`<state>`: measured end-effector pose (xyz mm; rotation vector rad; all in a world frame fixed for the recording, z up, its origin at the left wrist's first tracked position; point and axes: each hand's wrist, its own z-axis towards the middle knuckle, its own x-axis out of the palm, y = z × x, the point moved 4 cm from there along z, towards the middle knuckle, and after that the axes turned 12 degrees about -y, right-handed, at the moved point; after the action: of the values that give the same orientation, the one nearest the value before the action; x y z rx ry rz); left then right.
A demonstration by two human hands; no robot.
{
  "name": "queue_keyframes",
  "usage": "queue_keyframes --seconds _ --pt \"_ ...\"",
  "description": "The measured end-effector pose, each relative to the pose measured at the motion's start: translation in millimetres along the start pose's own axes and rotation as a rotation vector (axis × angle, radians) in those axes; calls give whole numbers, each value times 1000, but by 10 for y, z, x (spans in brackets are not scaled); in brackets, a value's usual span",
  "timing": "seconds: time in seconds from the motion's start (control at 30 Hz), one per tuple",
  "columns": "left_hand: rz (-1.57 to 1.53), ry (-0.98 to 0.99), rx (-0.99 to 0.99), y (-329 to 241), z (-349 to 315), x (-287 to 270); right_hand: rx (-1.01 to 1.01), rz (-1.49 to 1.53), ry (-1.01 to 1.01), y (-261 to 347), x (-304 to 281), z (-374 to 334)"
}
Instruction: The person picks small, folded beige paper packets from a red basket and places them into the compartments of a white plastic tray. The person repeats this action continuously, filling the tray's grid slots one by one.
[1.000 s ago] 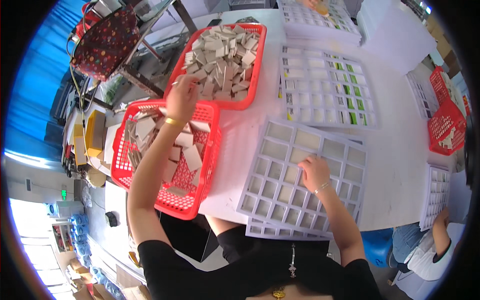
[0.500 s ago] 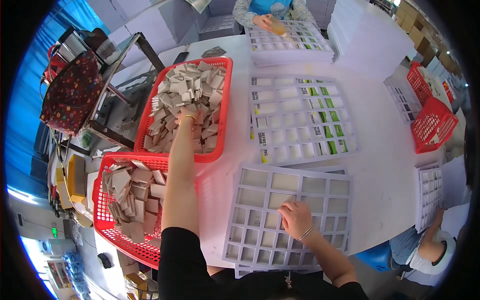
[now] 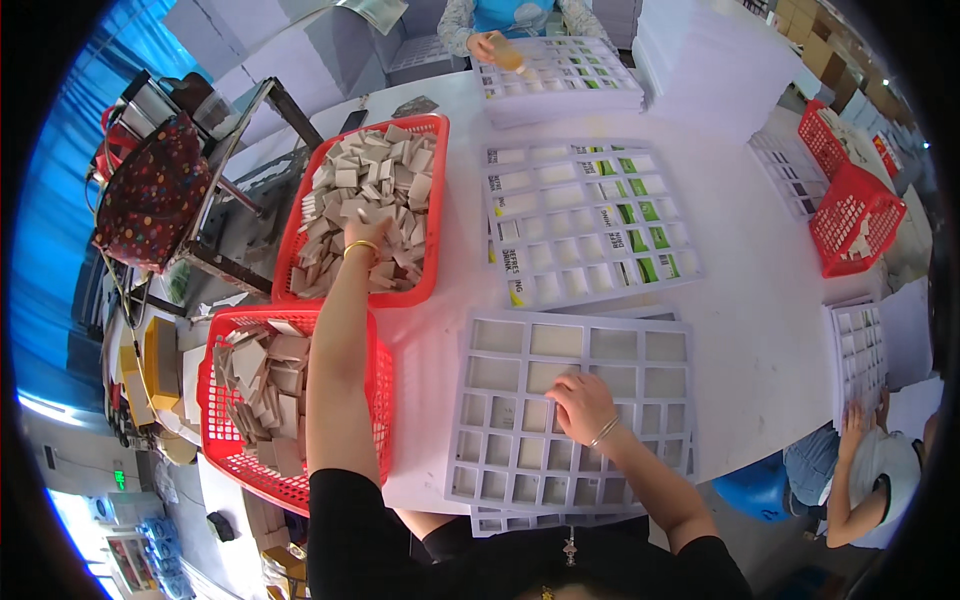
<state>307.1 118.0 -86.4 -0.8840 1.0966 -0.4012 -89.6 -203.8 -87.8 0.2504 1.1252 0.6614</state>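
Note:
My left hand (image 3: 366,232) reaches into the far red basket (image 3: 440,200), among a heap of small flat grey-white pieces (image 3: 375,160). Its fingers close around a flat piece at the top of the heap; part of the grip is hidden. My right hand (image 3: 583,408) rests over a white compartment tray (image 3: 575,318), near its upper middle. The fingers there are curled together, and whatever they hold is hidden. Many of this tray's square and oblong cells show a greyish bottom. Another tray lies partly under it.
A nearer red basket (image 3: 385,400) holds larger flat pieces. Beyond my tray lies a printed white grid sheet (image 3: 590,225) with green patches. Across the table a person's hand (image 3: 484,45) holds a yellowish bottle (image 3: 507,55) over stacked trays. Another person sits at right, near more trays (image 3: 858,365).
The view has shifted slightly. My left hand has shifted a little within the heap, and a flat piece now shows at its fingers. My right hand stays over the same part of the tray.

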Motion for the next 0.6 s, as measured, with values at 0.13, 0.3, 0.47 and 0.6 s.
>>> queue_keyframes --seconds 0.13,0.3,0.47,0.6 --pt "-630 -93 -195 -138 -38 -269 41 7 65 -121 83 -69" --pt "-1033 -8 -613 -295 -447 -574 139 198 -3 -41 32 161" --pt "-700 522 -339 -973 -2109 -716 463 784 -242 363 -292 685" --pt "-835 571 -166 -1133 -3238 -781 525 1029 -173 425 -194 660"
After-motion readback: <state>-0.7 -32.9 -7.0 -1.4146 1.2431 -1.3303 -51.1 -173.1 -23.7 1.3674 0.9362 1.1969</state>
